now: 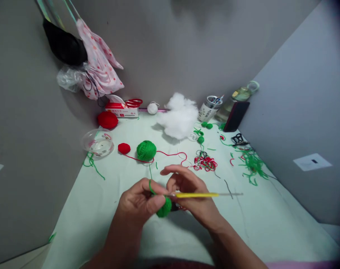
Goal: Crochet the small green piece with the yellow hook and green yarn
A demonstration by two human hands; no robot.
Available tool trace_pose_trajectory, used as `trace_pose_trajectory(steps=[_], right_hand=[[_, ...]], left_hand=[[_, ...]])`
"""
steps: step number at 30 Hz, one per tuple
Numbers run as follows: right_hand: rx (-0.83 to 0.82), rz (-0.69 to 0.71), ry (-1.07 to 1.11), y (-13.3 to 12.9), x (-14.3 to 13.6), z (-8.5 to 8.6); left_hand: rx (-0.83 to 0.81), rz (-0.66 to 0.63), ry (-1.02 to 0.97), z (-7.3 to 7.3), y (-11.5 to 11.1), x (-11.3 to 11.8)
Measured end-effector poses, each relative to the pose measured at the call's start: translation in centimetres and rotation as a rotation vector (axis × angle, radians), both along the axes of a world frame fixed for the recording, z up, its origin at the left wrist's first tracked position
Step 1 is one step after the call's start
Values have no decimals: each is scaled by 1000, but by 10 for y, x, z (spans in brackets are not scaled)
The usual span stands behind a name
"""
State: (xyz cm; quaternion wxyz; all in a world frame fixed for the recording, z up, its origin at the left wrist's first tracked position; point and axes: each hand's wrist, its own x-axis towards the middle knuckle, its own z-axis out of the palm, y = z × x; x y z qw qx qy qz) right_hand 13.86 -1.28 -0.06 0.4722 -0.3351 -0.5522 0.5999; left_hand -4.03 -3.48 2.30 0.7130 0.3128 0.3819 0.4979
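Pinched in my left hand (140, 200) is a small round green crochet piece (164, 207). Green yarn loops over the left index finger and runs back to a green yarn ball (146, 150) on the table. My right hand (192, 190) grips a crochet hook (198, 195) with a yellow handle, lying level across the fingers. One end of the hook meets the green piece at the left fingertips; the other metal end points right. Something dark, partly hidden, shows between the hands under the hook.
White stuffing (178, 116) sits at the back middle. Red yarn balls (108, 120), a clear plastic bowl (98, 144) and a box (122, 111) with red scissors (134, 102) are at left. Yarn scraps (253, 163), a pen holder (210, 108), a bottle (228, 106) and a phone (236, 116) occupy the right.
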Motion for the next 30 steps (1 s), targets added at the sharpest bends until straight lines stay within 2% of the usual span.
trace_pose_trajectory(steps=[2,3,5,9,12,15,18,20,24,30], right_hand=[[-11,153,-100,6,6,3],[29,173,-190,11,8,3],[181,122,-398,23,9,2],[539,-2,-713,56,-3,-7],[722,95,-907,84,-20,-19],[774,162,-973,109,-34,-30],[756,46,-981,124,-38,-39],[753,-9,-987,127,-37,-43],[829,17,-1046,123,-32,-45],[952,146,-1202,110,-33,-28]], left_hand=[[97,-16,47,5,-7,-2],[121,-37,60,6,-10,-1],[111,-93,44,5,-12,2],[-18,-160,-70,0,-10,12],[-77,-187,-141,-3,-7,14],[-67,-207,-168,-6,-4,13],[-43,-223,-190,-16,0,13],[-12,-243,-210,-26,3,14],[-36,-232,-210,-38,4,16],[-72,-284,-194,-37,4,13]])
